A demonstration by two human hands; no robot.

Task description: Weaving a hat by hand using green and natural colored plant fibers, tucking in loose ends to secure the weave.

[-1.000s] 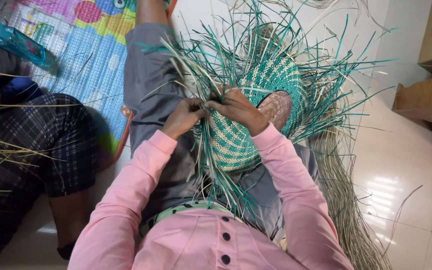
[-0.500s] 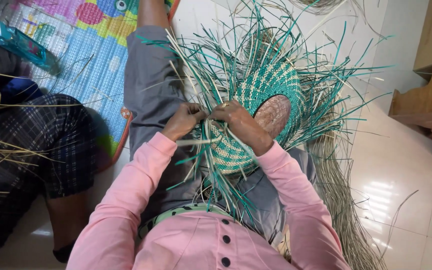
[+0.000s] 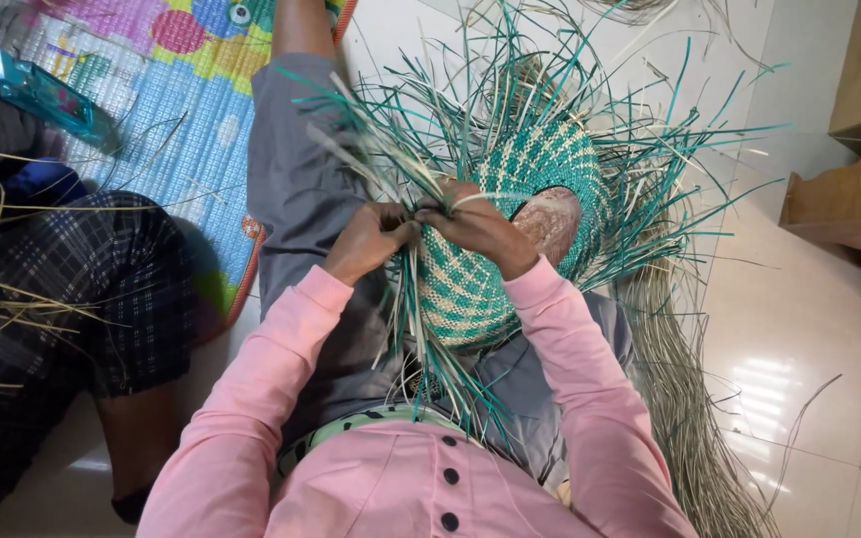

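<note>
Basket [image 3: 510,249] half woven, strips [image 3: 650,169] loose at the rim; left hand [image 3: 371,239] and right hand [image 3: 475,227] both pinch strands.

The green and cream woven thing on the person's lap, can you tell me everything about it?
The green and cream woven piece is a rounded, half-finished weave of flat teal and pale straw-like strips in a banded pattern. Loose strip ends fan out all around its edge. It rests on the person's grey-trousered lap, over a foot. The left hand and right hand both pinch strips at its left rim.
</note>
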